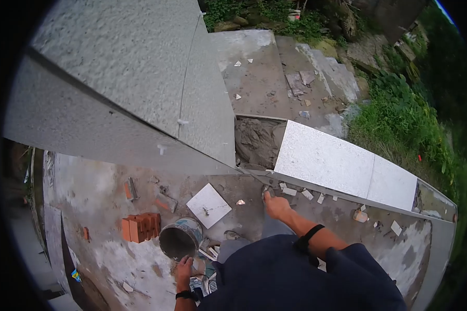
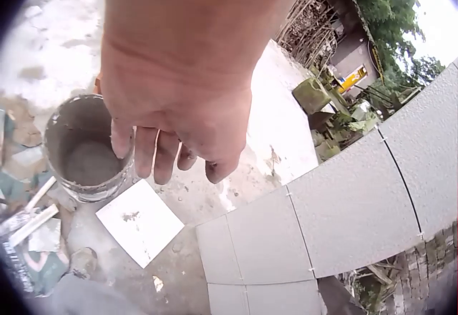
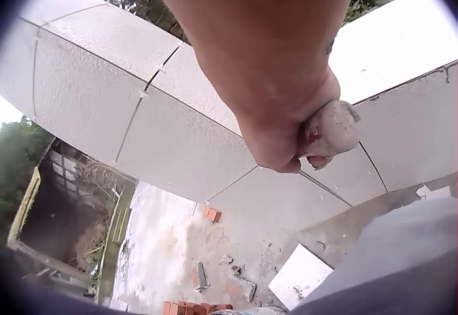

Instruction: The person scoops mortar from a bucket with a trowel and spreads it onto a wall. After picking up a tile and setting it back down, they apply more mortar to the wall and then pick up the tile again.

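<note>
My right hand (image 1: 278, 207) grips a trowel by its pale, mortar-caked handle (image 3: 333, 130), low against the front of the ledge. The thin grey blade (image 1: 255, 176) points up toward the corner beside the wall. Just beyond it a bed of wet grey mortar (image 1: 259, 141) fills the gap between the tiled wall and a white tile (image 1: 321, 155). My left hand (image 1: 183, 269) hangs with loose fingers and holds nothing; in the head view it overlaps the near rim of the bucket (image 1: 198, 233). In the left wrist view its fingers (image 2: 166, 159) point downward beside that bucket.
A tall tiled wall (image 1: 140, 62) rises at the left. On the floor are a loose white tile (image 1: 208, 206), a stack of red bricks (image 1: 136, 229), tile offcuts (image 1: 307, 195) and a plastic bottle (image 1: 361, 216). Steps (image 1: 327, 70) and grass (image 1: 404, 119) lie beyond the ledge.
</note>
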{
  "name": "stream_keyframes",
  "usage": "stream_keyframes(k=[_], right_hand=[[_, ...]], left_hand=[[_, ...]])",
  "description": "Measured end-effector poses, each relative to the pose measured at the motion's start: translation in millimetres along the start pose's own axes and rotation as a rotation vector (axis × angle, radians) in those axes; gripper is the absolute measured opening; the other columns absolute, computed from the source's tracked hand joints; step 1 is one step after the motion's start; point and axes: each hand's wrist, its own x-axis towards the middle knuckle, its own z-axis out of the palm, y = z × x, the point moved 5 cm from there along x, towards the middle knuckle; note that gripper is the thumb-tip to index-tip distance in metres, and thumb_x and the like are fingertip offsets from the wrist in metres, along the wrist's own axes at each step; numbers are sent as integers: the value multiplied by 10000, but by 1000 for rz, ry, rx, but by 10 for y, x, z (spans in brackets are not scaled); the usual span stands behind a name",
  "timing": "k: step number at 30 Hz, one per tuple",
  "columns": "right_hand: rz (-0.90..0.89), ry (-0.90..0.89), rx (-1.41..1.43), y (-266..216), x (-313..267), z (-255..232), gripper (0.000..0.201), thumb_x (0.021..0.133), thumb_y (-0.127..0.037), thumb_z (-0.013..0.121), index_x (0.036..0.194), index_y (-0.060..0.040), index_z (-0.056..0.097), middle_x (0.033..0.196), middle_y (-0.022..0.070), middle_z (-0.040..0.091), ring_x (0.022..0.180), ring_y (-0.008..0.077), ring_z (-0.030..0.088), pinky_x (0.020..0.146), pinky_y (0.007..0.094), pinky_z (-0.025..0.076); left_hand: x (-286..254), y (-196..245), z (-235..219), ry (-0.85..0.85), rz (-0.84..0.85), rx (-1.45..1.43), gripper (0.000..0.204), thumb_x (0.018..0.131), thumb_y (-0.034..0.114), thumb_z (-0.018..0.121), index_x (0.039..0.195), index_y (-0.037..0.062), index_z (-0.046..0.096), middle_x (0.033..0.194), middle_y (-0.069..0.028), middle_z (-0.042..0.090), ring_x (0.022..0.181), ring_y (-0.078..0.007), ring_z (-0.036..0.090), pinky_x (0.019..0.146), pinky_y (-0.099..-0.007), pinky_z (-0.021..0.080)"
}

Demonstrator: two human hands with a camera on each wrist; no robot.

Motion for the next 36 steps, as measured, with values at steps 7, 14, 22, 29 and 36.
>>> stream_keyframes(k=[7, 14, 22, 29, 36], right_hand=[[-6, -55, -79, 586, -173, -334, 403, 863, -136, 513, 1224, 17, 419, 888, 252, 692, 858, 411, 685, 723, 519, 529], [19, -110, -187, 535, -228, -749, 406, 874, -109, 494, 1245, 49, 447, 914, 250, 696, 874, 401, 689, 735, 502, 539], [-58, -132, -181, 243, -239, -994, 427, 896, -137, 481, 1285, 37, 444, 876, 246, 692, 836, 405, 684, 711, 517, 526], [-48, -68, -180, 387, 486, -873, 434, 899, -150, 483, 1293, 24, 426, 910, 258, 689, 864, 429, 675, 748, 518, 520], [-93, 118, 210, 347, 207, -1281, 466, 903, -254, 550, 1270, 14, 444, 887, 238, 682, 825, 359, 695, 696, 458, 537]], left_hand=[[43, -146, 132, 38, 0, 126, 452, 912, 210, 619, 1293, -30, 581, 1007, -91, 692, 863, -165, 646, 766, -279, 496], [270, 701, 422, 22, 52, 16, 422, 907, 195, 630, 1248, -53, 607, 988, -70, 680, 853, -118, 613, 764, -257, 491], [523, 955, 453, 11, 74, 73, 407, 882, 218, 638, 1190, -48, 645, 1083, -124, 696, 1011, -167, 625, 895, -296, 482], [393, 851, 334, -26, 25, 85, 411, 888, 216, 638, 1197, -56, 639, 1061, -122, 694, 995, -166, 626, 883, -292, 487], [406, 702, 269, -32, 47, 23, 472, 909, 243, 638, 1270, -58, 593, 1057, -96, 674, 925, -166, 625, 817, -298, 501]])
